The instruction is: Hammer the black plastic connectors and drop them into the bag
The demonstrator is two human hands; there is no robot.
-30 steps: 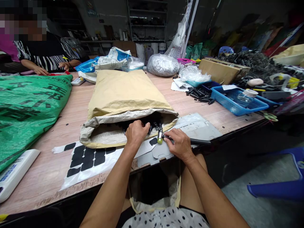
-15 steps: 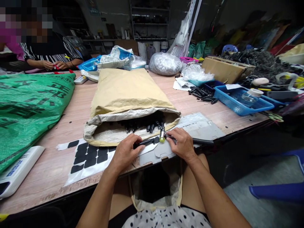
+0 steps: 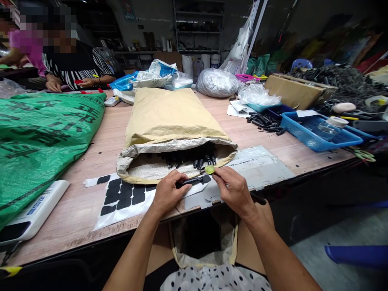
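Observation:
My left hand (image 3: 170,190) is closed on a slim black part (image 3: 194,181) lying over the white backing sheet. My right hand (image 3: 232,188) pinches a small tool with a round yellow-green end (image 3: 209,169), just right of the black part. Beneath them are the sheet of black stickers (image 3: 125,197) and a flat grey cardboard piece (image 3: 257,163). Behind, a tan sack (image 3: 172,115) lies with its mouth toward me; several black parts (image 3: 198,162) show inside. A second open sack (image 3: 227,238) sits between my legs, its inside dark.
At the left are a green sack (image 3: 48,141) and a white device (image 3: 45,210). A blue basket (image 3: 321,135), loose black pieces (image 3: 266,123) and a cardboard box (image 3: 298,91) stand at the right. A person in striped sleeves (image 3: 101,66) sits across the table.
The tool in my right hand has turned, so its yellow-green end now faces up toward me and its black handle no longer sticks out rightward. The whole view has shifted slightly.

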